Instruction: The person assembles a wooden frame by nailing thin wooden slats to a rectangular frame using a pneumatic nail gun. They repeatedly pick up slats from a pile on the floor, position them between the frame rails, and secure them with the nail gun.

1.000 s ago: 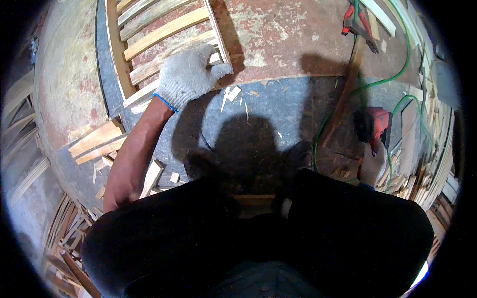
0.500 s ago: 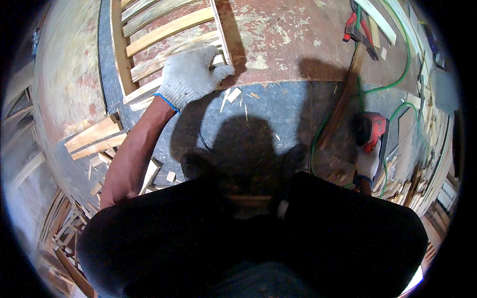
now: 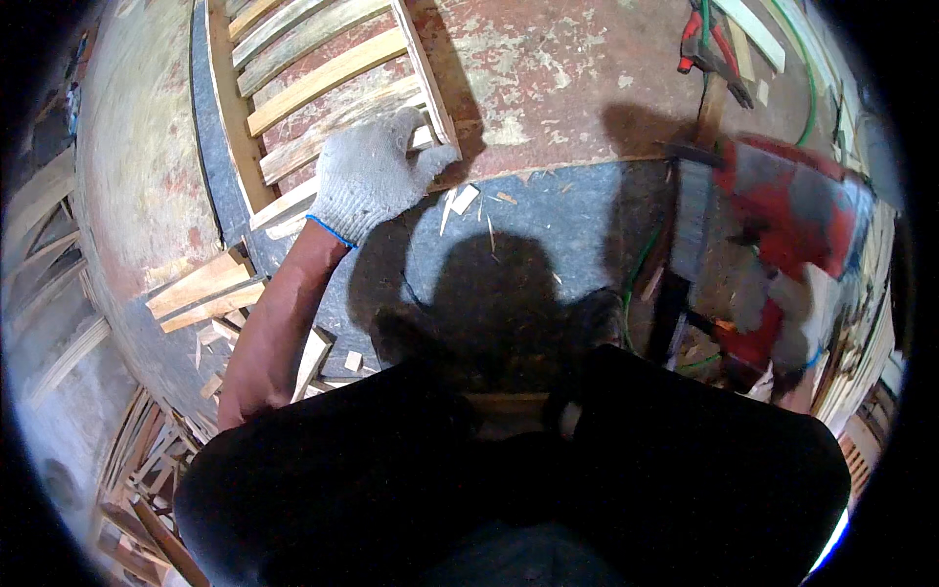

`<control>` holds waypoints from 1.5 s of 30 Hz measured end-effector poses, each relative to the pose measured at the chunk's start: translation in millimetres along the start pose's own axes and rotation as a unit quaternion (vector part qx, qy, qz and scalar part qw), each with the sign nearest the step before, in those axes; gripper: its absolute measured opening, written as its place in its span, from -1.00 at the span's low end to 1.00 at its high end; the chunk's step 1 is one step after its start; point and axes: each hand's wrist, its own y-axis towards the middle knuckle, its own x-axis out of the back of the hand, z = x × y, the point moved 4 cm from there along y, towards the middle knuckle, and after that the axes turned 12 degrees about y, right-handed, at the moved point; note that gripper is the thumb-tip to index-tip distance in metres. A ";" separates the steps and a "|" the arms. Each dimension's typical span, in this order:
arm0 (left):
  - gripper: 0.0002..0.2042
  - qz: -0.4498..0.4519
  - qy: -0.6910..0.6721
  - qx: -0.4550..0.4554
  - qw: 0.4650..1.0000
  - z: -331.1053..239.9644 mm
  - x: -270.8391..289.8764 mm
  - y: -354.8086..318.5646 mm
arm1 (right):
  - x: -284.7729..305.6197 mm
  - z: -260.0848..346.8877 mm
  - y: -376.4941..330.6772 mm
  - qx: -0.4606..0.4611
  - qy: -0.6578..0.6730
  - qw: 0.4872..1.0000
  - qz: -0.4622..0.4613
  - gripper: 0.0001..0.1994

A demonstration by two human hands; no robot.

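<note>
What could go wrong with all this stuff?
The right hand holds a heavy-looking red tool. If it swung over to the frame, it might hurt the left hand resting there; a cloth glove may not protect much.
The green hose on the right could perhaps snag something.
Wood scraps on the floor might make someone slip.

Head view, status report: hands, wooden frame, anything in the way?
Left hand gripping slatted wooden frame at near corner. Right hand holding red power tool, blurred. Loose wood scraps nearby, none blocking left hand.
</note>
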 end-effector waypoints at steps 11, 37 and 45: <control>-0.47 -0.008 0.016 -0.011 1.000 4.4 -9.3 1.9 | -83.8 -95.9 102.3 -0.217 0.135 0.957 0.140 -0.69; -0.41 -0.015 -0.016 -0.014 1.000 7.1 -8.7 1.7 | -102.5 -113.0 138.4 -0.272 0.252 0.908 0.193 -0.67; -0.39 -0.019 -0.032 -0.031 0.999 6.0 -5.3 1.4 | -109.0 -107.4 136.5 -0.290 0.247 0.908 0.173 -0.76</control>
